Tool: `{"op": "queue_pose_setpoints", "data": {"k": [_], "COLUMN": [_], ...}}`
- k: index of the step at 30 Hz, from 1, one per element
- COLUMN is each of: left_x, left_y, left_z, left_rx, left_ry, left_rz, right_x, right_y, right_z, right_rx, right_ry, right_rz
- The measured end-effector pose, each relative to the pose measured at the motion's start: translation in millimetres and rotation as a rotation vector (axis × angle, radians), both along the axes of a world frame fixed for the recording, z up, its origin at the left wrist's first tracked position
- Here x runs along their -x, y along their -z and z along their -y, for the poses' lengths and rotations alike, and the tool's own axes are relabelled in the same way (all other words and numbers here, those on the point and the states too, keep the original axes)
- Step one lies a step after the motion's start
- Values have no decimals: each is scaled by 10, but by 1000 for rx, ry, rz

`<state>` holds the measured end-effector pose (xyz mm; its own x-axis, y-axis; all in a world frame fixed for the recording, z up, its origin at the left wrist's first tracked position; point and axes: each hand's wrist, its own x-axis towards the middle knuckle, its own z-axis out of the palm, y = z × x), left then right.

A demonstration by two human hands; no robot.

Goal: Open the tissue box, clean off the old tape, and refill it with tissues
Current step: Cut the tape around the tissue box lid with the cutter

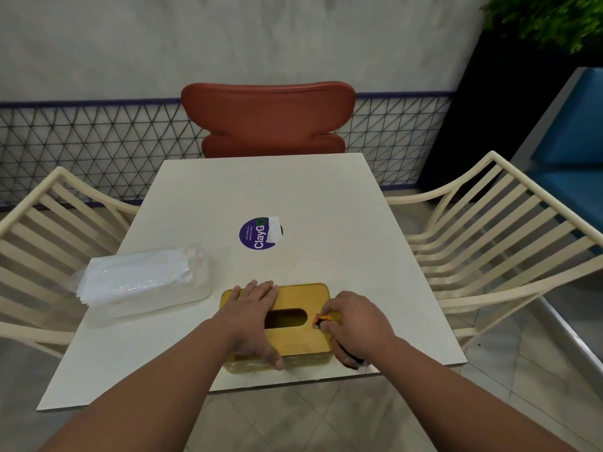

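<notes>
- Left hand (253, 316): flat, fingers spread and straight, pressing down on the left half of the yellow wooden tissue box lid (293, 300); thumb hangs over the box's near edge, fingertips reach the far edge.
- Right hand (350, 322): fingers curled round a small orange-and-black cutter tool (323, 319); the orange tip sits on the lid's right end, just right of the slot, and a dark part of the handle pokes out below the palm.
- Oval slot (286, 318) in the lid lies between the two hands, dark inside; cannot tell if the box holds any tissues.
- Yellow tissue box (248, 367) sits under both hands, near the table's near edge; its front wall shows whitish scuffed residue, left of the left thumb.
- Clear plastic pack of white tissues (143, 282): left of the left hand, apart from the box, lying flat on the table.
- Round purple sticker reading "ClayGo" (256, 233): beyond the hands, mid-table; a strip of white tape (274, 230) overlaps its right edge.
- White square table (326, 197) carries all of it.
- Red padded chair (269, 119) stands beyond the far edge of the table.
- Cream slatted chair (42, 230) stands out left of the left arm.
- Second cream slatted chair (496, 230) stands out right of the right arm.
- Blue bench seat (571, 151) and green plant (551, 17): far right, beyond the right hand.
</notes>
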<state>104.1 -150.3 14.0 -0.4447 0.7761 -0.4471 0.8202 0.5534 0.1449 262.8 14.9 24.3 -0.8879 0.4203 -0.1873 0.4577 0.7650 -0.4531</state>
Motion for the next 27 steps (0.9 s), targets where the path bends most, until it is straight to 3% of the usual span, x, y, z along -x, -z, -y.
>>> {"op": "queue_pose_setpoints", "data": {"k": [4,9,13,17,22,27], "left_x": [-6,-5,-1,-4,-8,-3], "left_y": [-2,3,7,21,17,11], "left_z": [-7,-3,-5,0,7,7], "left_rx": [-1,-9,-13,-20,-20,-20], "left_ry": [1,-2,1,-9,-11,-16], "left_rz": [-1,3,0,3,10,21], "right_x": [3,48,107,261,312,479], "right_y": [36,11,-27,-34,-35,-35], "right_z": [43,-90,-32,-180,-221,-300], "right_rx": [-29,-48,-14,-65,11,-84], "right_ry": [-116,-49,-247,-71,-221,-111], "right_rz": [-5,16,90,32,110,68]}}
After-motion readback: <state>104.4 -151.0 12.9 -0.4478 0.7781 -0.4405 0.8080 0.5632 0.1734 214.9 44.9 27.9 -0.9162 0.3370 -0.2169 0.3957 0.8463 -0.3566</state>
